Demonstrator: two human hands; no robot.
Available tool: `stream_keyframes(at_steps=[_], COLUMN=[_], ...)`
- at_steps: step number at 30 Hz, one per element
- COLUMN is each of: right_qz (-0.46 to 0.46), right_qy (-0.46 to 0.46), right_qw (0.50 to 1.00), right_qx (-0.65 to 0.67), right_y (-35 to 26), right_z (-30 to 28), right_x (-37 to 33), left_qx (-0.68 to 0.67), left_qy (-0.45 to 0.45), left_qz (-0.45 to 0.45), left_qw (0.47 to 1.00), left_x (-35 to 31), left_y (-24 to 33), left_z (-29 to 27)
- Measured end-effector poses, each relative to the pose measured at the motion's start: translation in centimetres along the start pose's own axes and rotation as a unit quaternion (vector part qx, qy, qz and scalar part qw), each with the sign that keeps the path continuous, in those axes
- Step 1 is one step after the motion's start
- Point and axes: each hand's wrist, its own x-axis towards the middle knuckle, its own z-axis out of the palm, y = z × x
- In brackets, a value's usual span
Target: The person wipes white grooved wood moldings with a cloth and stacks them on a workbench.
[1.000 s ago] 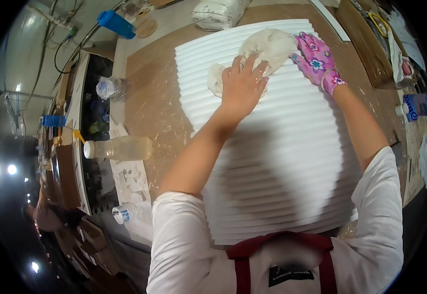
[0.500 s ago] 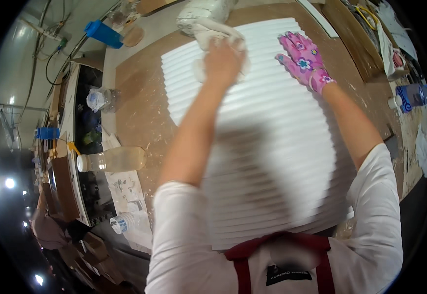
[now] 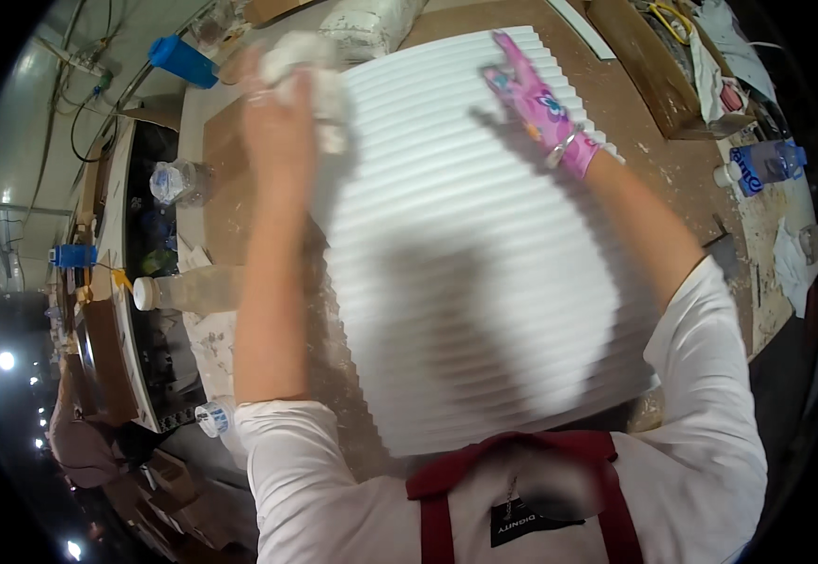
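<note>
Clutching a cream cloth (image 3: 303, 54) in the bare, blurred left hand (image 3: 279, 120), just off the far left corner of the white ridged panel (image 3: 484, 207); spreading the pink-gloved right hand (image 3: 542, 105) wide over the panel's far right part, cannot tell whether touching.

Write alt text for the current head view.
A bare left hand, blurred, holds a cream cloth near the far left corner of a white ridged layer on a brown board. The right hand, in a pink flowered glove, is over that layer.
</note>
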Motion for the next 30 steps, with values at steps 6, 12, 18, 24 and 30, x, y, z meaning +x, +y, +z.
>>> stream_keyframes(at_steps=[6,12,18,24,30], right_qz=[0.032,-0.194,-0.044,0.112,-0.093], right_qy=[-0.002,-0.087,-0.1,-0.007,0.051], right_qw=[0.928,0.932,0.969,0.938,0.947], right_qx=[0.371,-0.293,-0.219,-0.328,-0.304], right_y=[-11.3,-4.1,3.3,-5.1,-13.3], right_z=[3.4,12.9,-9.7,-22.5,-18.1], right_x=[-1.3,-3.2,-12.6,-16.8,-21.9], left_qx=[-0.107,0.349,0.314,0.315,0.274], left_qy=[-0.151,-0.323,-0.314,-0.313,-0.271], left_qz=[-0.013,-0.002,-0.004,-0.023,-0.017], left_qw=[0.983,0.88,0.896,0.896,0.923], left_x=[-8.4,-15.0,-15.3,-15.2,-14.9], left_y=[3.3,-4.5,-4.1,-3.7,-1.0], left_z=[-0.5,-1.1,0.7,0.0,-2.7])
